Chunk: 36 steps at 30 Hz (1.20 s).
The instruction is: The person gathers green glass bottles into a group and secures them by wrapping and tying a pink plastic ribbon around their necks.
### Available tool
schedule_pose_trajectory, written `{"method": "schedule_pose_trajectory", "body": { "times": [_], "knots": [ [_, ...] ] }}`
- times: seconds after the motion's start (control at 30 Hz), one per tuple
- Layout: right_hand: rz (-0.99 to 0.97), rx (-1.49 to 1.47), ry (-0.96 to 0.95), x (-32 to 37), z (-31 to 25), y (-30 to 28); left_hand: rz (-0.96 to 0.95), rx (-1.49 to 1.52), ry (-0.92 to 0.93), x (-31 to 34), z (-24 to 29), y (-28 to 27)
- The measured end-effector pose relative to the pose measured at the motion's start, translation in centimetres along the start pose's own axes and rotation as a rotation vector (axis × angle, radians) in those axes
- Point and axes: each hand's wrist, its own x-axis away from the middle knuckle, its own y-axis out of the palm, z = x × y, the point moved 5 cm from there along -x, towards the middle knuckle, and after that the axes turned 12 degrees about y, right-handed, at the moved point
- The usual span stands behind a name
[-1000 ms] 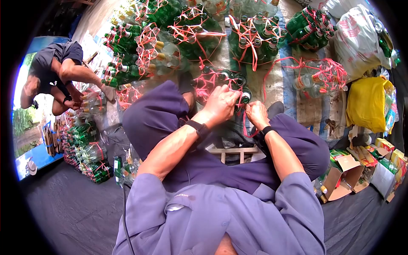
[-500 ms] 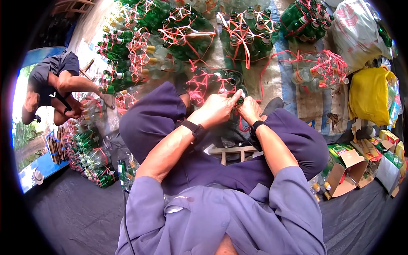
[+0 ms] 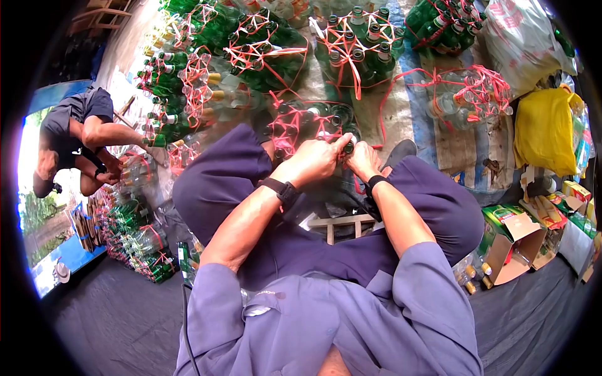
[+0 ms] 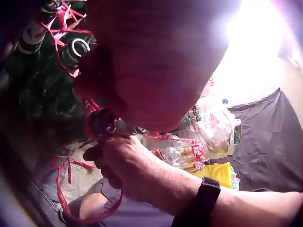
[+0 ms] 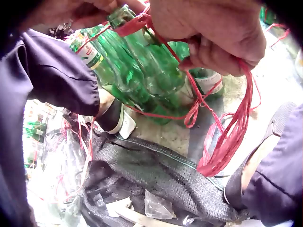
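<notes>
A bundle of green glass bottles [image 5: 151,71], laced with red plastic twine [image 3: 288,128], stands between the person's feet. At its near corner the left hand [image 3: 312,161] holds a bottle neck [image 5: 122,18], index finger stretched out beside the mouth. Twine circles this neck. Close on its other side, the right hand [image 3: 364,160] curls its fingers around the twine. A thick hank of twine [image 5: 227,142] hangs below the right hand, and a strand runs from it to the neck. The left hand is dark in the left wrist view and hides part of the bundle.
Other tied bottle bundles [image 3: 357,47] stand ahead and to the left. On the right are clear bottles [image 3: 458,103], a white bag [image 3: 523,44], a yellow bag [image 3: 545,131] and open cartons [image 3: 517,244]. Another person [image 3: 81,135] bends over bottles at far left.
The right hand has come in from the right to the bottle neck, close beside the left hand. The left index finger has straightened along the bottle mouth. The head view has shifted slightly.
</notes>
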Motion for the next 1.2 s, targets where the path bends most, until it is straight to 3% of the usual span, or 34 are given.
{"method": "schedule_pose_trajectory", "body": {
  "times": [0.13,0.27,0.47,0.53,0.63,0.8,0.87,0.9,1.03,1.2],
  "knots": [
    [0.072,-0.043,-0.007,0.7,-0.3,-0.9,-0.05,-0.1,0.008,-0.4,0.4,-0.5],
    [0.007,-0.042,-0.025,0.2,-0.1,-0.6,-0.099,-0.168,0.051,-0.7,1.0,-0.1],
    [0.051,-0.046,-0.057,0.6,-0.2,-0.9,0.01,-0.302,0.107,-1.0,1.4,-0.6],
    [0.038,-0.052,-0.07,0.2,0.1,-0.4,-0.162,-0.32,0.014,-1.2,1.1,-0.9],
    [-0.034,-0.051,-0.086,-1.3,0.8,0.9,-0.256,-0.248,-0.069,-1.7,1.0,-2.1],
    [-0.01,-0.151,-0.156,-2.1,1.5,1.8,-0.131,-0.175,-0.058,-0.9,0.8,-2.0],
    [-0.014,-0.186,-0.19,-1.8,1.3,1.4,0.046,-0.107,-0.051,-0.2,0.5,-2.7],
    [-0.055,-0.193,-0.195,-1.6,1.3,1.3,0.045,-0.112,-0.05,0.2,0.3,-2.7],
    [-0.231,-0.199,-0.166,0.3,0.3,-0.9,0.161,-0.086,-0.186,1.5,-0.8,-3.7],
    [-0.229,-0.221,-0.206,-0.4,0.6,0.0,0.198,-0.068,-0.286,2.3,-2.3,-3.6]
  ]
}}
